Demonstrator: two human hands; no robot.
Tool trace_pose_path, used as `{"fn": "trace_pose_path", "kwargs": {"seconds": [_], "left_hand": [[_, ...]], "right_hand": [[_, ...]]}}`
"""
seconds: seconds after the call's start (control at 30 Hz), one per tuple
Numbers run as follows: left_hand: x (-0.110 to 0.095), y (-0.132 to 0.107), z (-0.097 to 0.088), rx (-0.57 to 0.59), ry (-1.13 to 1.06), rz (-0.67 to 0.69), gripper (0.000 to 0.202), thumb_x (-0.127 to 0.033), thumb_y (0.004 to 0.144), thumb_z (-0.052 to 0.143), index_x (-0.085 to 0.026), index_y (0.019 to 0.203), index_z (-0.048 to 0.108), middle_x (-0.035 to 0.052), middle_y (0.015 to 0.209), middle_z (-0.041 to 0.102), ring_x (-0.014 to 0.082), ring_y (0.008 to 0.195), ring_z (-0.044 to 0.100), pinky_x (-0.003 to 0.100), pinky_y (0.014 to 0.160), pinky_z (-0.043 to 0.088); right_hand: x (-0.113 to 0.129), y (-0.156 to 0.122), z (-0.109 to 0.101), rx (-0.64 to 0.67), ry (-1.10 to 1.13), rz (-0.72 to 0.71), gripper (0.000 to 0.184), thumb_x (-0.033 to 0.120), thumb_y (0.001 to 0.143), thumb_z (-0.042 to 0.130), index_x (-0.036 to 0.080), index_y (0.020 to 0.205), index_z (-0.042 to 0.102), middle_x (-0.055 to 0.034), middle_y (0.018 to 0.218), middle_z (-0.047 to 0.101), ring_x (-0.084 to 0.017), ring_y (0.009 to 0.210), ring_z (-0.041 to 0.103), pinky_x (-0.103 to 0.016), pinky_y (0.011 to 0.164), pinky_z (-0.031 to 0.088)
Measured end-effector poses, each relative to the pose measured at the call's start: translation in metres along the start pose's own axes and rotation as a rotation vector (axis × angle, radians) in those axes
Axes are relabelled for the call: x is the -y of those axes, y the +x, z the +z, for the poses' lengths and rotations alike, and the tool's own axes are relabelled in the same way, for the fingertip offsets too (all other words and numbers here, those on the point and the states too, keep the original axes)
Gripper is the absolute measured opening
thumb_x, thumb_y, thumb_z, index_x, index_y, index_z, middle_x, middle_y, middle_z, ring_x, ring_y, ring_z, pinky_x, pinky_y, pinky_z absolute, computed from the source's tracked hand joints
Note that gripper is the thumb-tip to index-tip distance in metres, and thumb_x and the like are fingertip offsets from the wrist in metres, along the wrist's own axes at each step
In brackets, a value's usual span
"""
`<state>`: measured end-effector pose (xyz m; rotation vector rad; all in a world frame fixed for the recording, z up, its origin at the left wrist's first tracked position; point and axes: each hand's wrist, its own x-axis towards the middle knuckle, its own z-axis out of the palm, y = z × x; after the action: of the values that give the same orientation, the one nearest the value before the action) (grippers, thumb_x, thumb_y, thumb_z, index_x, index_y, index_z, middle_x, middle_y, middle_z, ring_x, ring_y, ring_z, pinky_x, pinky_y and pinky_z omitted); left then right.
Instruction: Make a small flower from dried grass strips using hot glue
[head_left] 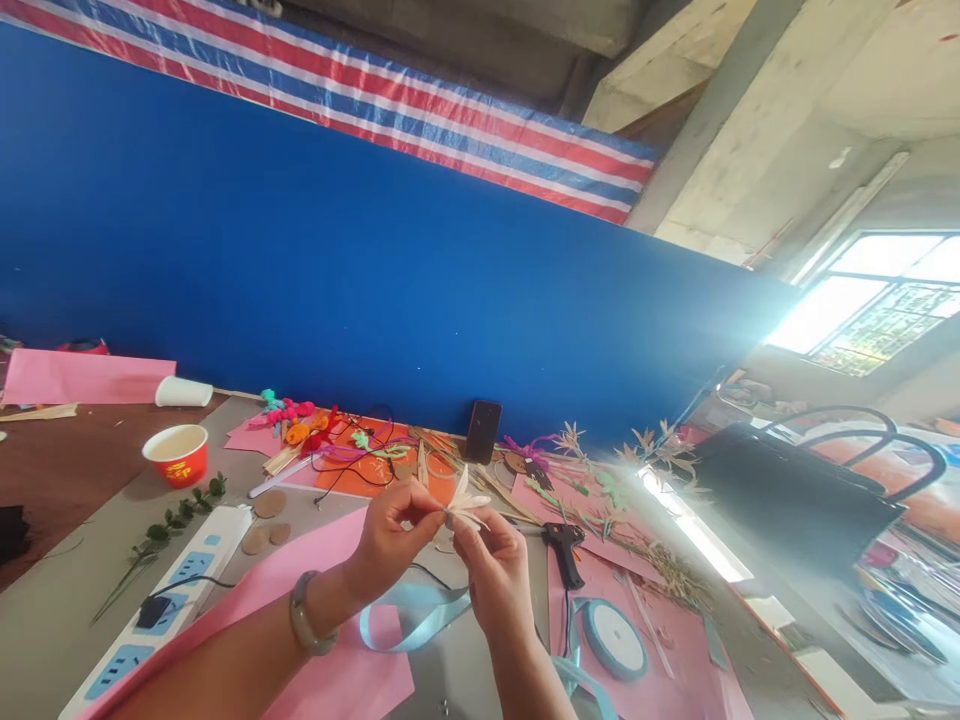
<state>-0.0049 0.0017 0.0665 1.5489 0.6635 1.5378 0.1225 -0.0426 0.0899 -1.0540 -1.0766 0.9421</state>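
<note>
Both my hands are raised over the table, pinching a small pale straw flower (466, 503) between them. My left hand (394, 535), with a bracelet on its wrist, grips the flower from the left with thumb and fingers closed. My right hand (491, 570) pinches it from below and the right. Under the hands lie pink paper sheets (352, 680) and a loose light-blue ribbon (420, 615).
A white power strip (161, 605) with a black plug lies at the left, beside a green leafy sprig (172, 520) and a red paper cup (178, 455). A black glue gun (564, 548), a ribbon spool (613, 640), a phone (483, 431) against the blue wall and a black handbag (795, 495) sit further right.
</note>
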Motion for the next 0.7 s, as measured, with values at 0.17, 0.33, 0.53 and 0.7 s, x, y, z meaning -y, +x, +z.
{"fn": "trace_pose_path", "kwargs": {"seconds": [0.17,0.33,0.53,0.7], "left_hand": [[0.002,-0.002,0.000,-0.063,0.132,0.180,0.007,-0.018,0.079,0.065,-0.018,0.073,0.061,-0.0002,0.068,0.056,0.0106,0.063,0.053,0.021,0.055,0.043],[0.008,-0.005,0.001,-0.124,0.200,0.309,0.004,-0.018,0.078,0.065,-0.018,0.075,0.062,0.0000,0.067,0.057,0.0115,0.062,0.054,0.023,0.056,0.044],[0.005,-0.012,-0.001,-0.080,0.283,0.329,0.005,-0.016,0.080,0.062,-0.020,0.080,0.065,0.0017,0.069,0.059,0.0132,0.066,0.055,0.025,0.060,0.045],[0.000,-0.013,-0.002,-0.068,0.268,0.291,0.005,-0.017,0.081,0.062,-0.021,0.081,0.066,0.0037,0.071,0.061,0.0153,0.068,0.056,0.028,0.063,0.046]], "right_hand": [[-0.001,-0.004,0.005,-0.017,0.040,-0.034,0.016,0.032,0.072,0.074,0.018,0.073,0.068,0.0007,0.061,0.059,-0.014,0.060,0.053,-0.026,0.060,0.044],[-0.006,-0.008,0.010,-0.028,0.030,-0.097,0.011,0.029,0.076,0.072,0.018,0.078,0.070,-0.0023,0.075,0.065,-0.017,0.073,0.058,-0.029,0.072,0.047],[-0.008,-0.010,0.010,-0.037,-0.021,-0.159,0.009,0.027,0.078,0.070,0.017,0.078,0.070,-0.0050,0.079,0.066,-0.018,0.076,0.058,-0.031,0.074,0.047],[-0.003,-0.008,0.011,-0.042,-0.095,-0.194,0.015,0.033,0.077,0.070,0.019,0.072,0.068,-0.0051,0.075,0.066,-0.018,0.071,0.058,-0.030,0.069,0.047]]}}
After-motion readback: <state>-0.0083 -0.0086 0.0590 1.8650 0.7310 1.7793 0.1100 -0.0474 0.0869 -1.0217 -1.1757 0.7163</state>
